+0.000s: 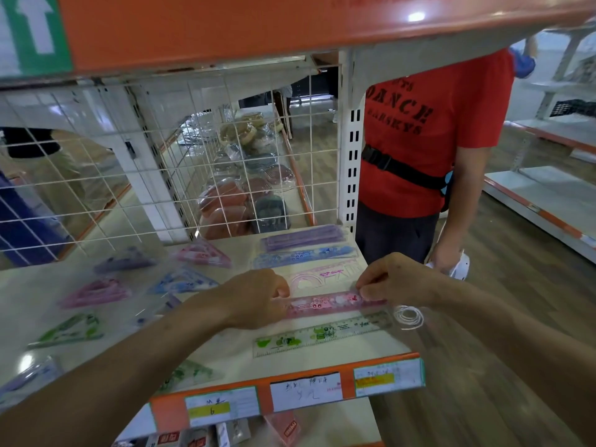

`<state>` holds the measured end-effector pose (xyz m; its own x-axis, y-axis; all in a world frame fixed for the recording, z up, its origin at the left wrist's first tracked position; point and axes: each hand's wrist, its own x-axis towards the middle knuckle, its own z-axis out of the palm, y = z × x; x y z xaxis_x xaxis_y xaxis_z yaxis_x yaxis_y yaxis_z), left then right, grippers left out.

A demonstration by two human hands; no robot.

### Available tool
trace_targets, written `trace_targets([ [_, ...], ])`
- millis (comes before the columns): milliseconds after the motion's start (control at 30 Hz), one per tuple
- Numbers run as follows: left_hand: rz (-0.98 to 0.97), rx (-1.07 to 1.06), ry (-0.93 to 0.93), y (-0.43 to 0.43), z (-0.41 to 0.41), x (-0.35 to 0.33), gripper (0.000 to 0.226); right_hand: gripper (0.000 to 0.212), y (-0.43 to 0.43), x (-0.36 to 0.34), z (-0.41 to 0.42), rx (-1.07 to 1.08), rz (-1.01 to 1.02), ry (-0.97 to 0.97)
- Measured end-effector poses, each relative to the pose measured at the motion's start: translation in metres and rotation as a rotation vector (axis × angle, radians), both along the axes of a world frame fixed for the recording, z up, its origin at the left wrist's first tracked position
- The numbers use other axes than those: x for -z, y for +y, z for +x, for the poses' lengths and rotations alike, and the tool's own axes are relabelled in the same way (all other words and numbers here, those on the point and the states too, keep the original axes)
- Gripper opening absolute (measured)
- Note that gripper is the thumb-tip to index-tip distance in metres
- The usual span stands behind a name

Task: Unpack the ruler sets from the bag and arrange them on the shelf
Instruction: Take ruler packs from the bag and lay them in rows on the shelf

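A pink ruler [335,304] is held at both ends, lying lengthwise between the two hands low over the beige shelf [238,359]; whether it rests on the surface cannot be told. Its left end is gripped by the curled fingers of the left hand [258,298], and its right end is pinched between the thumb and fingertips of the right hand [392,280], so that the printed middle of the ruler is left uncovered between the two grips.

Just in front of it, a green ruler [322,334] is laid flat and roughly parallel. Just behind it, a clear pink-printed stencil piece [317,275] is seen, and beyond that a blue ruler [306,254] and a purple ruler [303,238] are set in a row towards the wire grid back [154,175].

A loop of thin white cord [409,316] is seen just below the right hand, at the shelf's right edge; whether it is held cannot be told.

To the left of the hands, set squares are spread over the shelf: a pink one [203,253] and a purple one [125,261] near the grid, a second pink one [96,292] and a blue one [182,282] nearer, and a green one [69,330] nearest. The view there is blurred.

Price labels [306,387] are fixed along the orange front strip. A person in a red shirt [432,124] is stood beside the shelf's right end.
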<state>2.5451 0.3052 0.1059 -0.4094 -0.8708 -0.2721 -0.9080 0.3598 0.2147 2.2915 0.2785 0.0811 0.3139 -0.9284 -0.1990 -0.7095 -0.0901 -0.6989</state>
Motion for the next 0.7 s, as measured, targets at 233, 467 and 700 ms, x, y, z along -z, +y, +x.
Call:
trace_targets([
  [233, -0.106, -0.059, -0.058, 0.01, -0.001, 0.009, 0.022, 0.01, 0.002, -0.002, 0.0, -0.037, -0.034, 0.066],
  [467, -0.119, -0.105, -0.055, 0.013, 0.001, 0.009, 0.036, 0.015, 0.01, -0.02, -0.019, -0.147, -0.054, 0.198],
  [700, -0.134, -0.086, -0.042, 0.012, 0.001, 0.01, 0.027, 0.031, 0.017, -0.014, -0.017, -0.153, -0.147, 0.258],
])
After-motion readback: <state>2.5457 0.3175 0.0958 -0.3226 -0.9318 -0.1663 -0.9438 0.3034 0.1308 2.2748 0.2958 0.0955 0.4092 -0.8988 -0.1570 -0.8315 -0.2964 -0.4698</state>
